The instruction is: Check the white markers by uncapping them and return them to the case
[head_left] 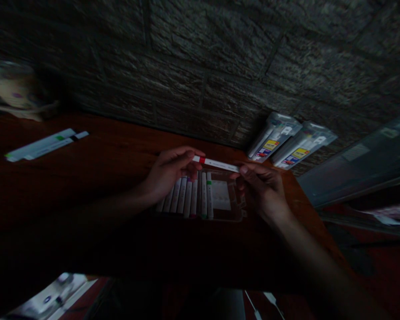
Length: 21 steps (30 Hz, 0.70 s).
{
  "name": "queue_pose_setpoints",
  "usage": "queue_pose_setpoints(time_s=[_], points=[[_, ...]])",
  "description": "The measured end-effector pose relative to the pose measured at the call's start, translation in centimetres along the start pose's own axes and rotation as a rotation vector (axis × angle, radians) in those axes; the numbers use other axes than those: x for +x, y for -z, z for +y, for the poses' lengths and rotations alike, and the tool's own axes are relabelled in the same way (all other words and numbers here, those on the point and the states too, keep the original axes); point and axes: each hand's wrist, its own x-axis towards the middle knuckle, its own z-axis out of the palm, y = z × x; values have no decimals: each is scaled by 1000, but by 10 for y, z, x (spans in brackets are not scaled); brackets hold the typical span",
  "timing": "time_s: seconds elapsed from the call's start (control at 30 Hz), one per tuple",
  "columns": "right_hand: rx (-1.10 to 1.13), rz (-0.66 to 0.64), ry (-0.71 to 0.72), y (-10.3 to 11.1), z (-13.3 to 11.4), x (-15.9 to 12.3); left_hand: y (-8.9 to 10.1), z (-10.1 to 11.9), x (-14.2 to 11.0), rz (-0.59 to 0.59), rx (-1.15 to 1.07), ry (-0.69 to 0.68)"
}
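Observation:
A white marker (220,165) with a red band is held level between both hands, above an open clear case. My left hand (170,171) pinches the end by the red band. The other end is gripped between the thumb and fingers of my right hand (262,186). Below them lies the clear plastic case (236,218), with a row of white markers (178,200) on its left side. Two more markers (206,195), one with a green band, lie near its middle, beside a pale card (222,195). My left hand hides part of the row.
Two closed marker cases (290,146) lean against the stone wall (193,58) at the back right. Several loose markers (48,144) lie on the left of the wooden table (113,133). A drink cup (15,86) stands in a holder at the far left.

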Motion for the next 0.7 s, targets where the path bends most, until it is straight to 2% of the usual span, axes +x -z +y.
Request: queue_pose_setpoints(time_s=[0.23,0.47,0.7], points=[[34,63,-38,0,-4,5,-1,3,-1,-58,-67,7],[194,92,-168,5,-3,12,-4,7,-6,-179,-74,-15],[264,102,-210,5,-1,14,-6,8,-11,-173,35,-53]])
